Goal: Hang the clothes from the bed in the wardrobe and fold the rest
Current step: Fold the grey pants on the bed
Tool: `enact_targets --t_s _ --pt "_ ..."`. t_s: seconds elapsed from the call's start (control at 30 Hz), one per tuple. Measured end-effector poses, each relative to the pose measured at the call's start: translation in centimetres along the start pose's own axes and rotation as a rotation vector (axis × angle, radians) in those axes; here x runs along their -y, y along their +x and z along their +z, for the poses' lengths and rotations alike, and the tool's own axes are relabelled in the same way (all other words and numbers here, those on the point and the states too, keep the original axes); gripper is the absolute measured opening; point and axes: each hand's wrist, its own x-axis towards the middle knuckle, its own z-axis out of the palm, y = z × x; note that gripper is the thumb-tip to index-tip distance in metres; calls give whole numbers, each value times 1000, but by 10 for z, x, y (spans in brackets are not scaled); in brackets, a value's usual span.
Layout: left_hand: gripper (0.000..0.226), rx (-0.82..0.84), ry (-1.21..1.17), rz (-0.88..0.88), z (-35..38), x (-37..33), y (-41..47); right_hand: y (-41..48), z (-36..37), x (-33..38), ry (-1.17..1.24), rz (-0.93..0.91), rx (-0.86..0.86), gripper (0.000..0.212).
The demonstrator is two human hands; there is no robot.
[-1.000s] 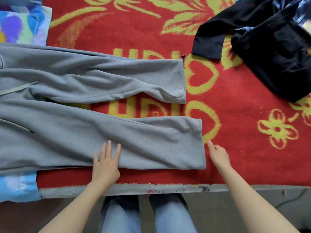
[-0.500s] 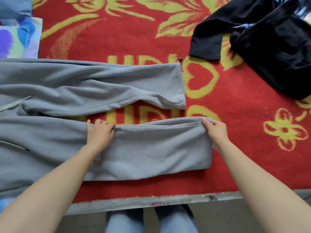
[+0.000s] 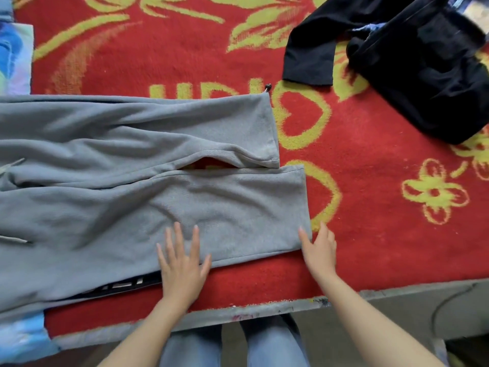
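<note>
1. Far left: a pastel blue-and-purple printed cloth lies just beyond the trousers' upper part.
2. Grey fleece trousers lie flat on the bed's red blanket with yellow flower pattern. The waist is out of view to the left and the legs point right, side by side, with a small gap near the hems.
3. A black item with white markings shows from under the near leg; I cannot tell what it is.
4. Left hand: palm down on the near leg's lower edge, fingers straight and spread, gripping nothing.
5. Right hand: fingers straight, tips touching the near leg's hem corner, holding nothing.
6. Upper right: a crumpled black long-sleeved garment, well apart from the trousers.
7. Judgement: the step in hand is folding, at the smoothing stage. The next move calls for both hands to grip the near leg's edge, lay it over the far leg with hems matched, then fold lengthwise.
</note>
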Motion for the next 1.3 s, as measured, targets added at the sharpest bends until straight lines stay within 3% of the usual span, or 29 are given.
enact_targets --t_s 0.1,0.2,0.3,0.43,0.53,0.6,0.63,0.67,0.7,0.77,0.9,1.0,1.2,1.3 --pt "79 165 38 71 9 -16 -25 -13 8 -21 -23 37 75 71" --pt "78 304 48 20 8 -15 -27 -2 9 -19 170 144 110 47" --pt "34 247 75 109 4 -6 -20 4 2 -16 330 209 147 13" --pt "39 207 71 249 1 -4 -20 14 -23 -24 438 224 -2 26" --pt "32 261 136 306 2 -19 -33 13 -39 -37 366 290 -47 28" --pt "30 346 164 273 -1 -26 -40 7 -39 -34 193 297 44 23" --pt "35 387 173 259 -1 -28 -41 5 -37 -26 65 291 89 10" --pt "47 434 169 249 -4 -29 -39 7 -35 -16 -65 277 93 21" --pt "58 447 151 240 -8 -29 -35 12 -32 -4 -170 241 74 43" --pt "67 399 131 189 -24 -25 -17 17 -30 30 -238 57 -13 59" --pt "57 206 111 59 -48 -5 39 28 -12 100 -265 -256 -8 58" --pt "68 214 166 -118 -55 19 81 40 1 132 -375 -379 -5 60" --pt "74 153 163 -190 -56 59 140 82 7 150 -662 -511 -35 32" --pt "63 220 147 -227 -50 72 155 103 -19 157 -847 -854 -129 20"
